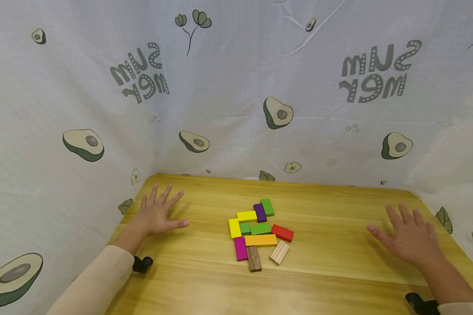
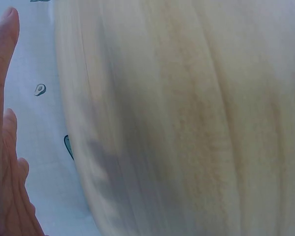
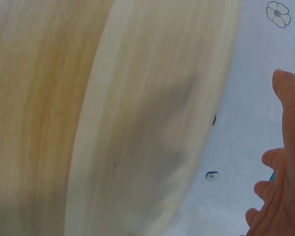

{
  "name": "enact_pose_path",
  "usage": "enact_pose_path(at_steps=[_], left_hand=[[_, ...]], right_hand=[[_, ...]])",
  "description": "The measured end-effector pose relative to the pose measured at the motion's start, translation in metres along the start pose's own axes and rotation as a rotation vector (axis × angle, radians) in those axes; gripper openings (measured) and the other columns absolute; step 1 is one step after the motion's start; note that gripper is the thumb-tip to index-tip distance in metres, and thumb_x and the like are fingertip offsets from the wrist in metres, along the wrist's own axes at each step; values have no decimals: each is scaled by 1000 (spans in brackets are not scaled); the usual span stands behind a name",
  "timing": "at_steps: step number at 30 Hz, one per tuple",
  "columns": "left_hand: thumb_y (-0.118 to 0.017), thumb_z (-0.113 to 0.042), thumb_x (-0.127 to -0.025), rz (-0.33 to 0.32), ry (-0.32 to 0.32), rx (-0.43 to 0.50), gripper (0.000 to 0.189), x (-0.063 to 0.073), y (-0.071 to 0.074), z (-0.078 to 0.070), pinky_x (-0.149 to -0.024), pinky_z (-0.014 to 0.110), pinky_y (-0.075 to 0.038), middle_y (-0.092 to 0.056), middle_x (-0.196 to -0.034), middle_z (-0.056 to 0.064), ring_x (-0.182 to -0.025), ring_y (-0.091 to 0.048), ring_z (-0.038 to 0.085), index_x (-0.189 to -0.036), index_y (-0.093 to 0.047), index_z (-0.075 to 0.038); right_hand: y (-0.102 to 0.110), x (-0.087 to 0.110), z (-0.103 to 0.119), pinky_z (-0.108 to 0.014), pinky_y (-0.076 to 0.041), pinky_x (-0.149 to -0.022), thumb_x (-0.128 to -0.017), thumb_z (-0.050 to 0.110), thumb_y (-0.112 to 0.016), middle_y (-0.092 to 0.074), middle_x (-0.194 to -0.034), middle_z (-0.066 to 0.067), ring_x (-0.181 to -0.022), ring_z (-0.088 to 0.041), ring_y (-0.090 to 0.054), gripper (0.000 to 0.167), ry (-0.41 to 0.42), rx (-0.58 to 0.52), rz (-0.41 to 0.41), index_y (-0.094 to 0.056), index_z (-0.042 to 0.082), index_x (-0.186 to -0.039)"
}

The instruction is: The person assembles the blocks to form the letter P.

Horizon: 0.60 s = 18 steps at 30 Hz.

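Observation:
My left hand (image 1: 157, 215) is over the left side of the table with its fingers spread and holds nothing. On the right side, my right hand (image 1: 411, 236) is likewise spread and touches no block. Between them lies a flat cluster of wooden blocks: a magenta block (image 1: 241, 248), an orange block (image 1: 261, 240), a dark brown block (image 1: 254, 258), a pale striped block (image 1: 279, 253), a red block (image 1: 282, 233), a purple block (image 1: 260, 212), plus several yellow and green ones. Both wrist views show fingers and bare wood, no blocks.
The yellowish wooden table (image 1: 339, 262) ends at a white curtain (image 1: 236, 87) printed with avocados, which surrounds its back and sides. A black wrist device (image 1: 142, 264) sits under the left wrist, and another black device (image 1: 421, 302) under the right.

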<state>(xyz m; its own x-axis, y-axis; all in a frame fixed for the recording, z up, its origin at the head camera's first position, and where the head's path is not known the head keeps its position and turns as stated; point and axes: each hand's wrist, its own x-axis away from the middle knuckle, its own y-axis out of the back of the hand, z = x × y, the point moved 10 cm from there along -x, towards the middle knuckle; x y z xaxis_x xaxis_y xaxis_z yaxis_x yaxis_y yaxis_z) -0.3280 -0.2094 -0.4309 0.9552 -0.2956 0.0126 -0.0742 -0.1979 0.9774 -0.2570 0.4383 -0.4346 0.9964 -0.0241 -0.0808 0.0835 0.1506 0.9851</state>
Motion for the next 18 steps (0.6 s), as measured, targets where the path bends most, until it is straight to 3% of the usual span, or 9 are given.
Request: enact_pose_path(at_steps=[7, 11, 15, 18], left_hand=[[-61, -80, -83, -4, 16, 4, 101, 2, 1, 3, -114, 84, -4, -10, -173, 18, -154, 6, 57, -163, -26, -30], [-59, -80, -84, 0, 24, -10, 100, 1, -1, 4, -114, 84, -5, -9, -173, 17, -154, 5, 58, -164, -25, -30], [-58, -78, -86, 8, -5, 21, 97, -3, -9, -13, -115, 83, -5, -10, -173, 17, -154, 2, 58, -164, -24, -31], [-58, -74, -90, 5, -59, 67, 88, -7, -17, -42, -117, 80, -9, -14, -172, 16, -154, -3, 58, -162, -29, -33]], right_hand=[[4, 1, 9, -87, -5, -105, -101, 65, -48, -5, -160, -44, -142, -71, 0, 98, 6, -12, 16, -13, -6, -160], [11, -3, 28, -86, -9, -104, -101, 63, -49, -14, -157, -45, -140, -71, -6, 95, 43, -11, -4, -21, -9, -157], [16, -5, 79, -81, -22, -103, -100, 52, -60, -30, -150, -44, -135, -67, -25, 84, 157, -66, -80, -36, -10, -150], [12, -2, 139, -76, -35, -102, -97, 42, -69, -45, -144, -38, -130, -60, -39, 69, 234, -160, -96, -49, -4, -145]])
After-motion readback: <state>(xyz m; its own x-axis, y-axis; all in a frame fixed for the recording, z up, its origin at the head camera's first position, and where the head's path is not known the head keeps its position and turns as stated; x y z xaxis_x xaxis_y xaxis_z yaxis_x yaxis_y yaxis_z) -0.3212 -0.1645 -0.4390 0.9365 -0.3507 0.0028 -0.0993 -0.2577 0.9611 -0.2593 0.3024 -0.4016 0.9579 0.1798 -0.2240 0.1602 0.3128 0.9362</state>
